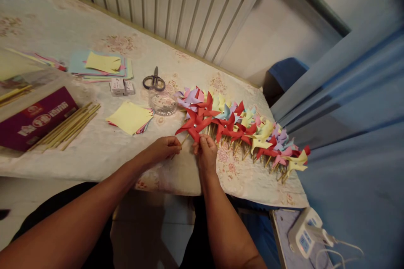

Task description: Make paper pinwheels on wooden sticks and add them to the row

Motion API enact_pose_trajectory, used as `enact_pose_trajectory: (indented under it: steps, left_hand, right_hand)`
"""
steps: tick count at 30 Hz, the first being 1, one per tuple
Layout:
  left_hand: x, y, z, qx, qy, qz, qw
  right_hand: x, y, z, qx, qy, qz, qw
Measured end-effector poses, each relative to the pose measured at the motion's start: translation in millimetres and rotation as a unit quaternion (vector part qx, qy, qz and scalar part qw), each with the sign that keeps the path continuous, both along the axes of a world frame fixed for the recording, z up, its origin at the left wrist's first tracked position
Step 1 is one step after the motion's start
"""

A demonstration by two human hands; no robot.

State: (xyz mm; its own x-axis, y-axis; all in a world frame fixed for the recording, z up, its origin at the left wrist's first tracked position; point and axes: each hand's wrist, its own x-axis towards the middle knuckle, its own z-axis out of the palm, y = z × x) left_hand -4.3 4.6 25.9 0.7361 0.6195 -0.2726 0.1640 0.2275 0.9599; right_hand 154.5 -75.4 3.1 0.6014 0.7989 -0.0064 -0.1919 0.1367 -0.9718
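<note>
A red paper pinwheel [193, 126] on a thin wooden stick is in front of me at the table's near side. My left hand [167, 148] is closed around its stick, below and left of the blades. The fingers of my right hand [206, 147] pinch the lower blade of the same pinwheel. Just beyond and to the right lie many finished-looking pinwheels [243, 130] in red, yellow, purple, pink and blue, sticks toward me. A clear round dish [164, 104] with small shiny bits sits behind my left hand.
Yellow-topped paper squares [130, 117], scissors [154, 81], small boxes [118, 86] and a paper stack [104, 64] lie at the left. Wooden sticks [69, 128] lie beside a purple-labelled box [36, 119]. A radiator [170, 4] stands behind; a power strip [304, 235] is at the lower right.
</note>
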Motion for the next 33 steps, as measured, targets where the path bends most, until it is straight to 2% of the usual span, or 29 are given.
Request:
enact_pose_trajectory:
  steps: [14,24,29,33]
  left_hand:
    - [-1,1,-6.1,0.005,0.010,-0.011,1.000]
    - [-1,1,-3.9,0.005,0.004,-0.004,1.000]
    - [0,3,-8.1,-0.001,-0.010,0.026,1.000]
    - [2,3,-8.5,0.015,-0.030,0.070,0.997]
  right_hand:
    - [-2,-1,5.5,-0.020,0.006,0.010,1.000]
    - [-4,-2,5.2,-0.007,-0.003,0.009,1.000]
    - [-9,-2,5.9,0.030,0.013,0.005,0.999]
    - [-20,-1,1.1,-0.004,0.034,0.026,0.999]
